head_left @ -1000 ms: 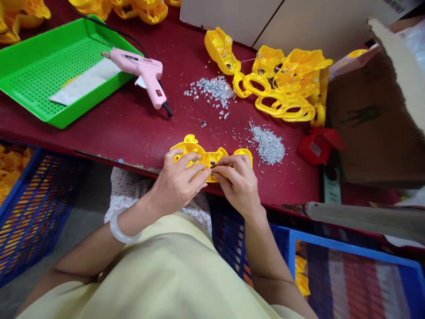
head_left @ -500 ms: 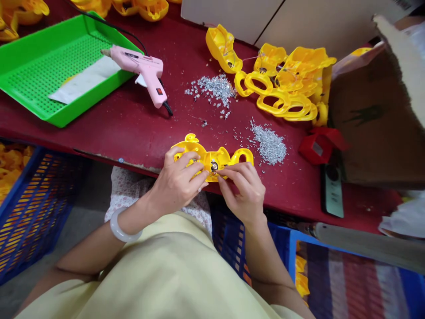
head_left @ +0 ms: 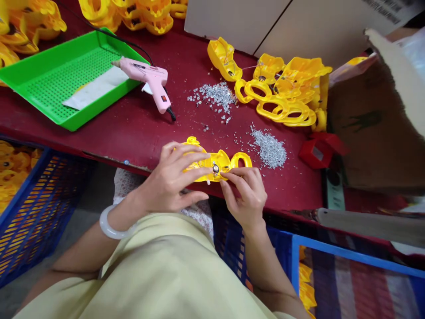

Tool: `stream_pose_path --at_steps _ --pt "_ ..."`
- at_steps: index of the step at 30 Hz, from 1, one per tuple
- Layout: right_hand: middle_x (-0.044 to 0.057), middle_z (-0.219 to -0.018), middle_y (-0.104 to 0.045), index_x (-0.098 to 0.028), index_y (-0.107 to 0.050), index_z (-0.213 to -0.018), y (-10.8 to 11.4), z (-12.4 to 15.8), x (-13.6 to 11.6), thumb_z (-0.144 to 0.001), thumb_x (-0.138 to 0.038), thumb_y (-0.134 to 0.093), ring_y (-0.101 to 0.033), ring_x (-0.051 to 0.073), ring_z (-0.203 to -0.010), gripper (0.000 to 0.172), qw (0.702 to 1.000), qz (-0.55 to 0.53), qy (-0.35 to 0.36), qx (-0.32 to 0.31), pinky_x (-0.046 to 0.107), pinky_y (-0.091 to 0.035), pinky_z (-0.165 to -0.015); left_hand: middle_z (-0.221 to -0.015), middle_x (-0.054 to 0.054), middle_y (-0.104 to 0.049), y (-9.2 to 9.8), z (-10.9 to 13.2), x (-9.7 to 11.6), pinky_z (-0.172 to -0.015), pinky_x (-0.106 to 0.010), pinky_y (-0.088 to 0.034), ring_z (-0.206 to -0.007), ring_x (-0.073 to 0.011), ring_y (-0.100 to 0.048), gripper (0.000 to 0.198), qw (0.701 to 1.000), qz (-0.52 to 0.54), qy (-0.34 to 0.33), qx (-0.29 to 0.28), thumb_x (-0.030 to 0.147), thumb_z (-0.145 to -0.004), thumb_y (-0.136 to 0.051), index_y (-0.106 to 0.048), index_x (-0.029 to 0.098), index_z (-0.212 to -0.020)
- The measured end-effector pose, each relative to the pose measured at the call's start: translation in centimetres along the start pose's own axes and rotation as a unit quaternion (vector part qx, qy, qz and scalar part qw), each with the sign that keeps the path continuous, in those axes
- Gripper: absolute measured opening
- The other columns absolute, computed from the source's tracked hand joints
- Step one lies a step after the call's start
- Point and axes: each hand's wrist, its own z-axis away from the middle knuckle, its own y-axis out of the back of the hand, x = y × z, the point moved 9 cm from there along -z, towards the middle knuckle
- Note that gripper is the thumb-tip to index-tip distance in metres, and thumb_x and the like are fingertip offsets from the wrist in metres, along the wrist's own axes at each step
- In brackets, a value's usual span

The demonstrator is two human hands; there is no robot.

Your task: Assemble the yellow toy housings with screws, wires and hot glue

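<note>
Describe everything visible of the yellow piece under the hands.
The yellow piece looks like a moulded plastic shell, hollow side up, at the near edge of the red table. It has a ring-shaped end on the right, a small lobe toward the left, and a round dark-and-silver part inside. The left hand lies across its left portion; the right hand reaches beside the round part, grip unclear.

Through the head camera I see the left hand (head_left: 171,179) spread over a yellow shell (head_left: 222,158), the right hand (head_left: 246,191) fingering its near side, a pink glue gun (head_left: 151,79) leaning on a green tray (head_left: 99,107)
</note>
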Motion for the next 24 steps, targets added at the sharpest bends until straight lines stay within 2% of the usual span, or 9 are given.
stream_pose_path --at_steps 2,4,9,11,15,16,18,21,24 --pt "0.007 -0.090 -0.062 -0.023 -0.064 -0.102 0.0 0.2 -0.1 -0.081 -0.014 -0.063 -0.057 0.020 -0.085 0.022 1.000 0.005 0.000 0.005 0.038 -0.049 -0.075 -0.127 -0.008 -0.063 1.5 -0.9 -1.9 -0.104 -0.045 -0.037 -0.122 -0.0247 -0.054 0.037 0.998 0.003 0.044 0.036 0.048 -0.096 -0.047 -0.063 0.021 -0.116" --pt "0.007 -0.089 -0.063 -0.023 -0.064 -0.101 0.0 0.4 -0.3 -0.081 -0.013 -0.064 -0.058 0.020 -0.084 0.023 1.000 0.007 -0.002 0.012 0.038 -0.049 -0.075 -0.121 -0.009 -0.066 1.9 -2.0 -4.1 -0.099 -0.043 -0.041 -0.115 -0.0245 -0.057 0.034 0.994 -0.031 0.097 0.033 0.040 -0.097 -0.046 -0.063 0.018 -0.118" --pt "0.005 -0.086 -0.062 -0.024 -0.064 -0.100 1.1 1.6 -1.0 -0.079 -0.007 -0.064 -0.059 0.018 -0.079 0.026 0.998 0.003 -0.025 0.058 0.035 -0.050 -0.071 -0.100 -0.012 -0.072 -1.9 -3.4 -7.9 -0.082 -0.037 -0.049 -0.093 -0.0256 -0.066 0.029 0.970 -0.079 0.175 -0.152 0.029 -0.088 -0.060 -0.066 0.012 -0.111" --pt "0.005 -0.084 -0.063 -0.023 -0.065 -0.097 1.5 2.5 -1.0 -0.080 -0.008 -0.063 -0.060 0.017 -0.076 0.022 0.996 -0.012 -0.056 0.068 0.032 -0.051 -0.067 -0.094 -0.009 -0.072 -2.5 -3.0 -8.4 -0.076 -0.032 -0.049 -0.085 -0.0223 -0.068 0.022 0.964 -0.047 0.201 -0.166 0.023 -0.088 -0.059 -0.066 0.014 -0.107" --pt "0.001 -0.074 -0.064 -0.020 -0.063 -0.086 -0.2 4.6 -0.4 -0.086 -0.015 -0.059 -0.061 0.012 -0.061 0.007 0.979 -0.087 -0.185 -0.002 0.025 -0.050 -0.056 -0.091 -0.008 -0.071 -1.8 -1.4 -7.8 -0.073 -0.029 -0.049 -0.081 -0.0196 -0.068 0.018 0.972 0.006 0.221 -0.083 0.017 -0.089 -0.052 -0.062 0.014 -0.104" --pt "0.001 -0.073 -0.065 -0.020 -0.063 -0.089 -1.2 5.3 -0.2 -0.088 -0.019 -0.058 -0.060 0.011 -0.058 0.005 0.964 -0.130 -0.230 -0.027 0.024 -0.050 -0.053 -0.091 -0.008 -0.071 -1.5 -0.9 -7.4 -0.072 -0.028 -0.049 -0.080 -0.0188 -0.068 0.017 0.974 0.016 0.223 -0.049 0.016 -0.089 -0.050 -0.060 0.014 -0.103" --pt "0.002 -0.082 -0.069 -0.021 -0.060 -0.105 -2.9 6.3 -0.1 -0.090 -0.027 -0.057 -0.063 0.012 -0.058 0.016 0.922 -0.229 -0.309 -0.050 0.023 -0.050 -0.048 -0.090 -0.007 -0.069 -0.8 0.3 -6.2 -0.067 -0.026 -0.049 -0.075 -0.0161 -0.067 0.015 0.971 0.040 0.234 0.037 0.015 -0.089 -0.049 -0.056 0.014 -0.103" --pt "0.009 -0.105 -0.070 -0.022 -0.048 -0.127 -4.1 6.1 -0.2 -0.089 -0.034 -0.056 -0.069 0.017 -0.074 0.041 0.875 -0.325 -0.359 -0.018 0.025 -0.055 -0.049 -0.087 -0.004 -0.065 -0.3 2.8 -4.2 -0.062 -0.022 -0.049 -0.070 -0.0125 -0.065 0.012 0.943 0.088 0.275 0.165 0.018 -0.090 -0.049 -0.050 0.016 -0.102" --pt "0.011 -0.108 -0.070 -0.019 -0.054 -0.123 -3.2 4.4 0.8 -0.089 -0.034 -0.054 -0.070 0.019 -0.084 0.037 0.893 -0.283 -0.348 0.034 0.028 -0.058 -0.062 -0.088 -0.003 -0.063 -0.8 4.8 -2.2 -0.062 -0.020 -0.051 -0.070 -0.0108 -0.065 0.017 0.923 0.137 0.290 0.213 0.027 -0.091 -0.054 -0.046 0.019 -0.104"
